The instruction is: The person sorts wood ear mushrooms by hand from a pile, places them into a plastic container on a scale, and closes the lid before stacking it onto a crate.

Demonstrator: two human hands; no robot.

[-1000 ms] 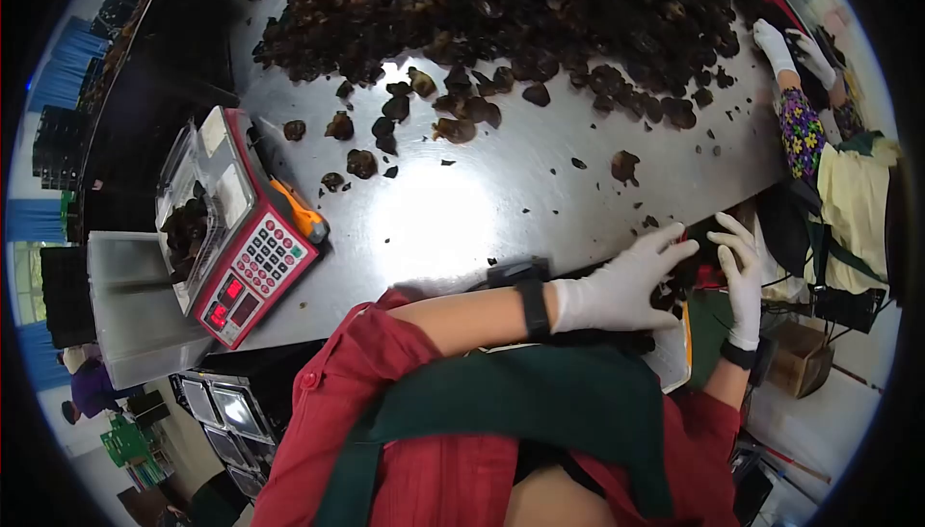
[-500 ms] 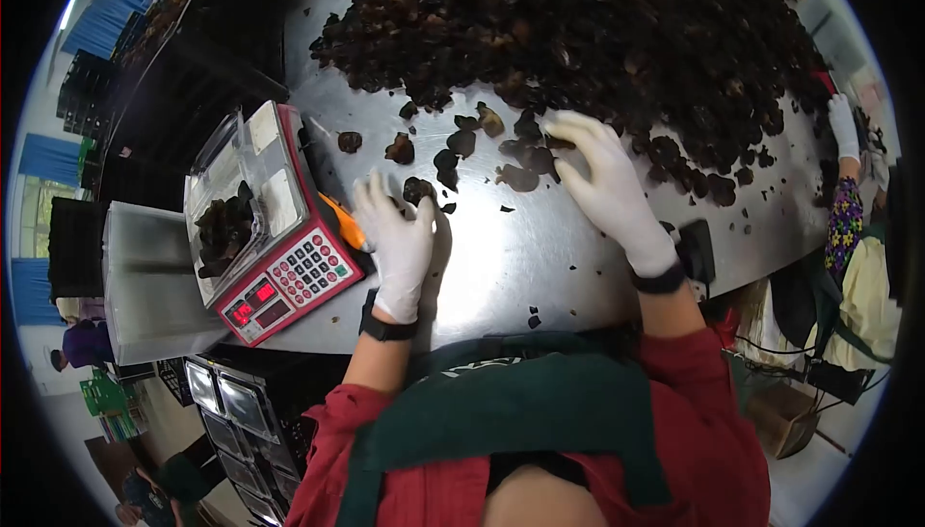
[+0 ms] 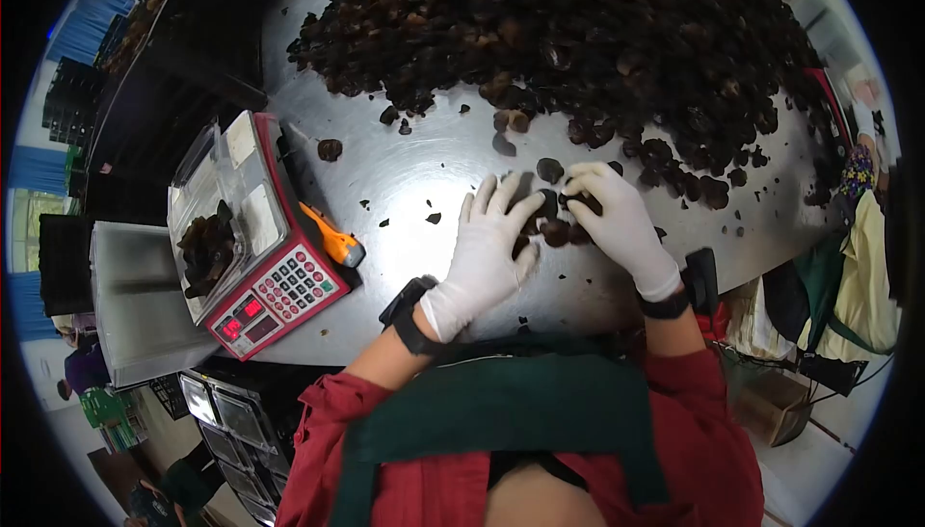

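My left hand (image 3: 491, 248), in a white glove, lies over the metal table with its fingers spread, touching dark fungus pieces (image 3: 556, 231) on its right side. My right hand (image 3: 617, 219), also gloved, has its fingers bent around a dark piece at its fingertips. One loose dark piece (image 3: 550, 170) lies just above, between the hands. A large heap of dark brown fungus (image 3: 578, 36) covers the far part of the table. On the left, a red scale (image 3: 289, 286) bears a plastic tray with a dark clump (image 3: 207, 250) in it.
An orange-handled tool (image 3: 332, 238) lies beside the scale. A clear plastic bin (image 3: 145, 286) stands left of the scale. Black crates (image 3: 231, 421) are stacked below the table edge. A co-worker's patterned sleeve (image 3: 858, 172) shows at the far right.
My left hand has moved right, toward my right hand, and several loose pieces are now gathered between them. The orange tool is uncovered. The view has shifted slightly.
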